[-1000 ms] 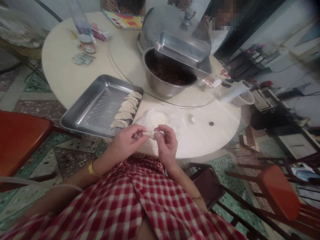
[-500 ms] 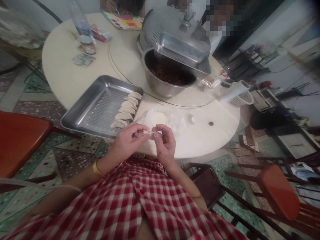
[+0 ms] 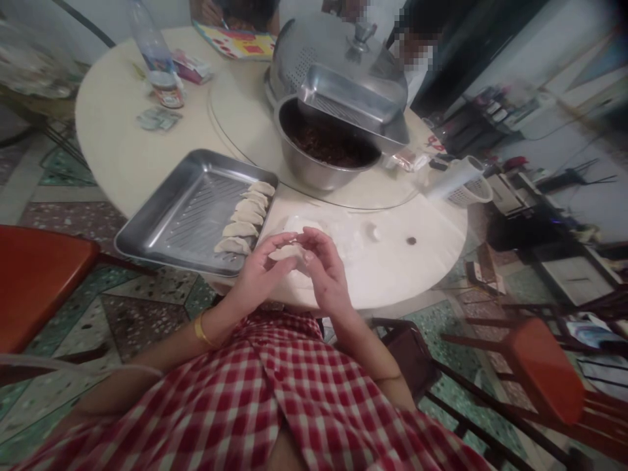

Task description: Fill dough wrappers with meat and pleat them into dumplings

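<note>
Both my hands meet over the near edge of the round cream table [image 3: 122, 150]. My left hand [image 3: 258, 275] and my right hand [image 3: 321, 265] pinch a pale dumpling [image 3: 284, 253] between their fingertips. Just behind them lies a stack of round dough wrappers [image 3: 301, 226] on a clear plastic sheet. To the left a steel tray [image 3: 186, 209] holds a row of several folded dumplings [image 3: 243, 219] along its right side. A steel bowl of dark filling [image 3: 326, 144] stands further back.
A second steel tray [image 3: 353, 104] rests across the bowl, with a domed steel lid [image 3: 338, 49] behind. A small dough lump [image 3: 373, 230], a plastic bottle [image 3: 150, 42] and a jar [image 3: 169, 88] are on the table. Red chairs [image 3: 39, 275] [image 3: 544, 366] stand on both sides. Other people sit at the far side.
My hands have closed in on each other and risen slightly, fingertips now meeting over the dumpling. The view has shifted a little; nothing else on the table moved.
</note>
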The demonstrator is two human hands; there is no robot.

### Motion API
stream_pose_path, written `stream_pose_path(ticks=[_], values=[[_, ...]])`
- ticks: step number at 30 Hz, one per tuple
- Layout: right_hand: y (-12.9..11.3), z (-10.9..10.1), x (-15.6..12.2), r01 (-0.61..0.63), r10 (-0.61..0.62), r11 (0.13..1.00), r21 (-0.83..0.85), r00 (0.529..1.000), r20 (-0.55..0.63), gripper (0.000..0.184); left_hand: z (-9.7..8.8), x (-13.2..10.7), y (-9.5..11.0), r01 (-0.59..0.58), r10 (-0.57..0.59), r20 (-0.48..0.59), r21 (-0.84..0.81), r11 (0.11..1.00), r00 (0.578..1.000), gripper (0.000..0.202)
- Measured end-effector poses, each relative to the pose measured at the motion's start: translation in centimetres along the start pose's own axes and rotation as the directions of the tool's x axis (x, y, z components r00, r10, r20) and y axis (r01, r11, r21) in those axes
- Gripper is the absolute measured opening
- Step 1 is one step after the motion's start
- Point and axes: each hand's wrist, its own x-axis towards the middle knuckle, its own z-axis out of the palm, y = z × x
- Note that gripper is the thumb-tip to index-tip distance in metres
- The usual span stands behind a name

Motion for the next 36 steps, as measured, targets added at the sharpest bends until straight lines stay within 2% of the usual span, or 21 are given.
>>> stream_pose_path(ticks=[2,6,13,15,17,19,22,27,36], values=[[-0.3,-0.4,0.2,0.03,-0.028,0.998,-0.049,0.999,0.042,0.033,0.5,0.2,0.2,0.103,-0.104,0.002,-0.163,0.981,0.995,0.033],[-0.3,-1.0,0.3,0.041,-0.033,0.996,-0.078,0.994,0.103,0.037,1.2,0.7,0.7,0.253,-0.249,0.063,-0.407,0.878,0.966,0.033],[0.1,-1.7,0.0,0.175,-0.183,0.959,-0.223,0.983,-0.018,0.037,1.5,1.1,0.1,0.327,-0.332,0.093,-0.546,0.771,0.939,0.047],[0.0,-2.1,-0.2,0.188,-0.213,0.94,-0.285,0.975,-0.058,0.031,1.5,1.1,0.2,0.317,-0.316,0.099,-0.546,0.775,0.944,0.045],[-0.2,-2.4,-0.3,0.195,-0.236,0.915,-0.352,0.969,-0.078,0.023,1.6,1.0,0.6,0.274,-0.27,0.084,-0.509,0.816,0.959,0.033],[-0.5,-2.5,-0.5,0.229,-0.279,0.878,-0.421,0.958,-0.06,0.016,1.7,0.9,1.0,0.23,-0.23,0.056,-0.458,0.859,0.972,0.021],[-0.9,-2.5,-0.7,0.306,-0.363,0.813,-0.495,0.931,-0.022,0.015,1.9,0.6,1.3,0.161,-0.169,0.018,-0.406,0.899,0.985,0.013],[-1.3,-2.5,-0.7,0.319,-0.389,0.778,-0.542,0.921,-0.016,0.018,1.8,0.4,0.8,0.096,-0.081,0.055,-0.38,0.92,0.995,0.009],[-1.2,-2.9,-0.6,0.272,-0.361,0.748,-0.605,0.932,-0.027,0.007,1.7,0.1,-0.4,0.049,-0.004,0.155,-0.288,0.956,0.988,0.013]])
